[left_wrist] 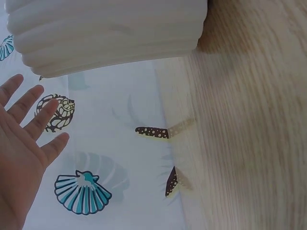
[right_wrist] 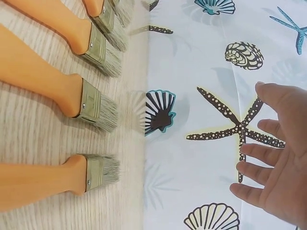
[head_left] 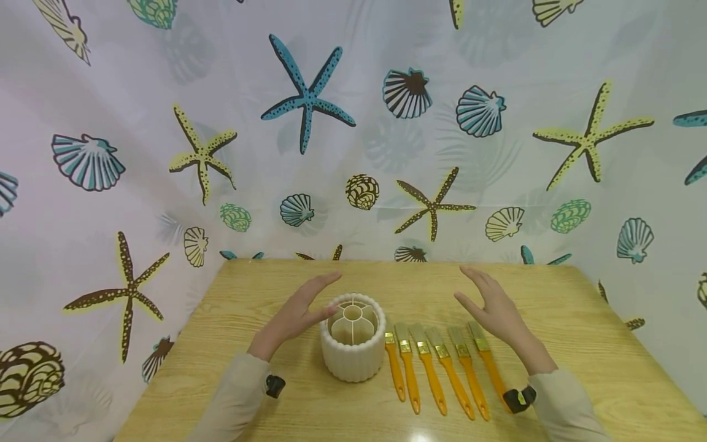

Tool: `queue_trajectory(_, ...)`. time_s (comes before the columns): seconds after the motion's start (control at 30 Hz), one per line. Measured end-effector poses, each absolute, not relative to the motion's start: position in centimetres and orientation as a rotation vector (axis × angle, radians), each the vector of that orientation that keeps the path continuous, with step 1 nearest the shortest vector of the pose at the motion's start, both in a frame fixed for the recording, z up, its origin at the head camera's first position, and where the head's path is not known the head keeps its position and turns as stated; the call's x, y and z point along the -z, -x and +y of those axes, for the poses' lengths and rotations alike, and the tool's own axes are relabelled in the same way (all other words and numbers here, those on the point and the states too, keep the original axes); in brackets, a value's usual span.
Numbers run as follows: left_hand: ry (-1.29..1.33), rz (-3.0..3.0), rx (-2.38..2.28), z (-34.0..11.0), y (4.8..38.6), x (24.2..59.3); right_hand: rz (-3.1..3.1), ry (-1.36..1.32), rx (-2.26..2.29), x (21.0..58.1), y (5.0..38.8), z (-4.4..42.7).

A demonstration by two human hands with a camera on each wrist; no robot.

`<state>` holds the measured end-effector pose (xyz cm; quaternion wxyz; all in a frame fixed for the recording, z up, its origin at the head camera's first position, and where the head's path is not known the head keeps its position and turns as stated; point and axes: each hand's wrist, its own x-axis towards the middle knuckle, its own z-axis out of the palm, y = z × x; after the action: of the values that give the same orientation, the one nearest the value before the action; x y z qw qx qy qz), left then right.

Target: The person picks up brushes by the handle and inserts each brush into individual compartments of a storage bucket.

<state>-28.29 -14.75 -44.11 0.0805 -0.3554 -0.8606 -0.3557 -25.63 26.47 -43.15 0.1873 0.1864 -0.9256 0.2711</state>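
Note:
A white ribbed round holder (head_left: 353,362) with inner dividers stands upright on the table, also filling the top of the left wrist view as a ribbed wall (left_wrist: 110,36). My left hand (head_left: 295,313) hovers at its left side, fingers extended and holding nothing; the thumb overlaps the rim in the head view, and I cannot tell if it touches. Right of the holder lie several paintbrushes (head_left: 431,371) in a row, with orange handles and pale bristles pointing away from me. Beyond the rightmost paintbrush (right_wrist: 43,184), my right hand (head_left: 497,310) is raised with fingers spread, holding nothing.
The wood-grain table (head_left: 265,393) ends at a white curtain (head_left: 342,153) printed with starfish and shells, which rises at the back and along both sides. Dark devices (head_left: 519,400) are strapped to both wrists over light sleeves.

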Motion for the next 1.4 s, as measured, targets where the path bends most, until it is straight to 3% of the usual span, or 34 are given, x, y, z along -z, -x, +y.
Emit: queue_trajectory(1.4, 0.969, -2.658, 1.269, -15.3, 26.5, 46.4, -2.766, -0.389, -0.813, 45.8, 23.9, 29.3)
